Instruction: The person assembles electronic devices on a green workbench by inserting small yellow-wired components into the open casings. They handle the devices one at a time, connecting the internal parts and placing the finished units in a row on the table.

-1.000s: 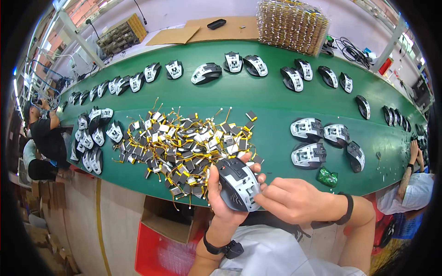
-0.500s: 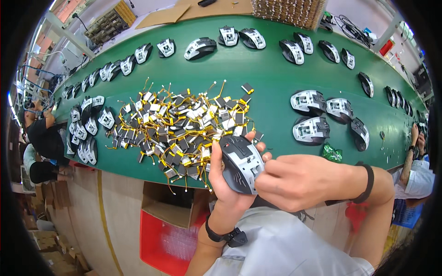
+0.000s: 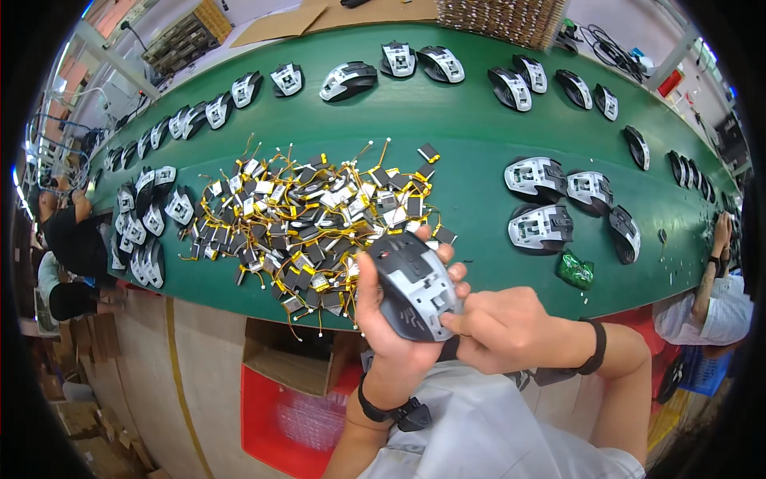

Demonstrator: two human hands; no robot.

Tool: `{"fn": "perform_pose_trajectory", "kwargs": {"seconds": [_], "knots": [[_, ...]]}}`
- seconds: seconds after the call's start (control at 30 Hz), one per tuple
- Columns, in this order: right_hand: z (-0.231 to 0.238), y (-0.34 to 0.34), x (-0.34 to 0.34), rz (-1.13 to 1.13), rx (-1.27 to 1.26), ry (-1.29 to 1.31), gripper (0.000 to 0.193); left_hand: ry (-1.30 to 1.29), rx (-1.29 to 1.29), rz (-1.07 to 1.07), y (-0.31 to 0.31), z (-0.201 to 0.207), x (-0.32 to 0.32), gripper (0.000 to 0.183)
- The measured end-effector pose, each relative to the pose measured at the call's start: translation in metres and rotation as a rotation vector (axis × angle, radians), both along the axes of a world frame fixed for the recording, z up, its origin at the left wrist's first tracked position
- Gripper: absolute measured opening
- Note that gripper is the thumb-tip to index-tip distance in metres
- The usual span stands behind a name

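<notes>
From my head, the left of my two fisheye cameras looks down and forward over the green table (image 3: pixel 463 160). My left hand (image 3: pixel 392 342) and right hand (image 3: pixel 508 329) are close, around lower centre; edges bend toward the dark rim.

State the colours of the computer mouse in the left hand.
The computer mouse is mainly black and silver, clearest in the head view.

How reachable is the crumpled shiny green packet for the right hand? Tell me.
Probably yes: the right hand is near the packet, with nothing visible between them. That hand would first have to leave the black-and-white plastic mouse shell held in the left hand.
</notes>
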State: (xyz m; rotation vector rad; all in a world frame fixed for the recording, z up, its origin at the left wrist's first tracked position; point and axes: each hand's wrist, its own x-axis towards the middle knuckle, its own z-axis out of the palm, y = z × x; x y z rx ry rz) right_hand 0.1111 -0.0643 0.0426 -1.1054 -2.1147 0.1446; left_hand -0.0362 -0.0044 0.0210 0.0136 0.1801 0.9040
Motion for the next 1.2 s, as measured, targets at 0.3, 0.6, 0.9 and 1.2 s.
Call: {"fn": "perform_pose_trajectory", "kwargs": {"seconds": [0.3, 0.6, 0.9, 1.2], "knots": [[0.009, -0.027, 0.009, -0.149, -0.421, 0.530, 0.029, -0.156, 0.226, 0.023, 0.010, -0.007, 0.004, 0.081], [-0.023, -0.012, -0.007, 0.087, -0.675, 1.987, 0.042, -0.128, 0.239, -0.002, 0.008, -0.023, 0.020, 0.082], [-0.011, -0.015, -0.026, -0.179, -0.532, 1.248, 0.026, -0.014, 0.345, 0.134, 0.010, -0.021, 0.017, 0.086], [-0.023, -0.010, -0.033, -0.132, -0.566, 1.628, 0.016, -0.018, 0.412, 0.254, 0.011, -0.028, 0.021, 0.089]]}}
